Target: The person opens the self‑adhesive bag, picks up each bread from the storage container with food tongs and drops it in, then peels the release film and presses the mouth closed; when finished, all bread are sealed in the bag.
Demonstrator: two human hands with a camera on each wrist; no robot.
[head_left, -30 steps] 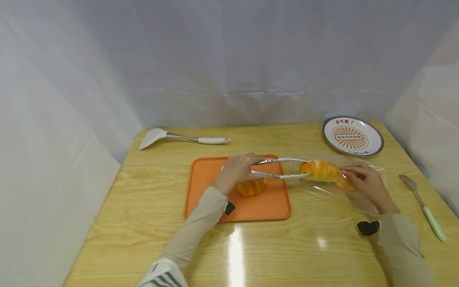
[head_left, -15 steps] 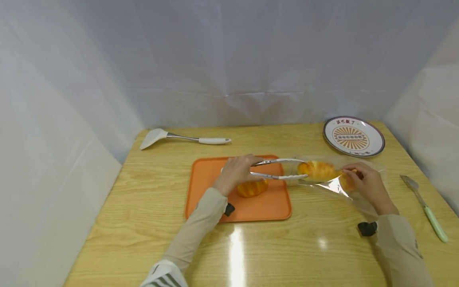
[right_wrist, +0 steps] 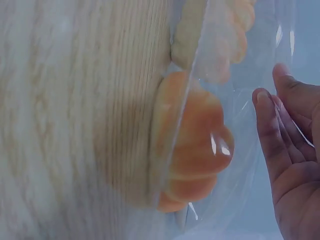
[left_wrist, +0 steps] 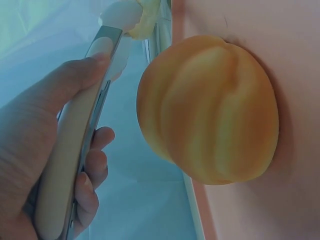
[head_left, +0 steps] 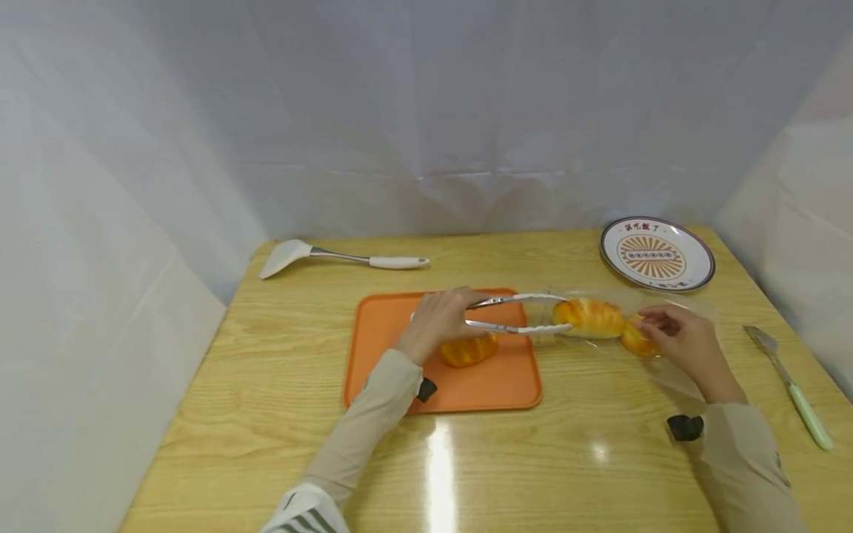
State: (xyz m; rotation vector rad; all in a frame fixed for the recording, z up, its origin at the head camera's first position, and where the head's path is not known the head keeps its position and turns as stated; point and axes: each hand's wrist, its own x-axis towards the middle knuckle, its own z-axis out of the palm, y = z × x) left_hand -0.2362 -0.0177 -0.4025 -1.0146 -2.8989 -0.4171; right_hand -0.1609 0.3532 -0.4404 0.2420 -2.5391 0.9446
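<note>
My left hand (head_left: pixel 436 322) grips metal tongs (head_left: pixel 496 326) with white tips over the orange tray (head_left: pixel 373 370). The tongs' tips lie at the left end of a long ridged bread (head_left: pixel 593 318). A round bread roll (head_left: pixel 638 339) lies against its right end. Both breads are within a clear plastic bag (right_wrist: pixel 250 130) on the table. My right hand (head_left: pixel 686 344) is beside the round roll; in the right wrist view its thumb and fingertips stand slightly apart at the film. Another bread roll (left_wrist: pixel 210 110) sits on the tray, partly under my left hand in the head view.
A white-headed spatula (head_left: pixel 333 254) lies at the back left. The patterned plate (head_left: pixel 693 255) stands at the back right. Near the right edge is a cake server (head_left: pixel 800 403) with a green handle. White sheeting (head_left: pixel 466 133) borders the table behind and at the sides.
The right hand has moved slightly right, and its fingers have come away from the film. The glare on the bag has faded and the round roll shows more. The left hand and tongs barely moved.
</note>
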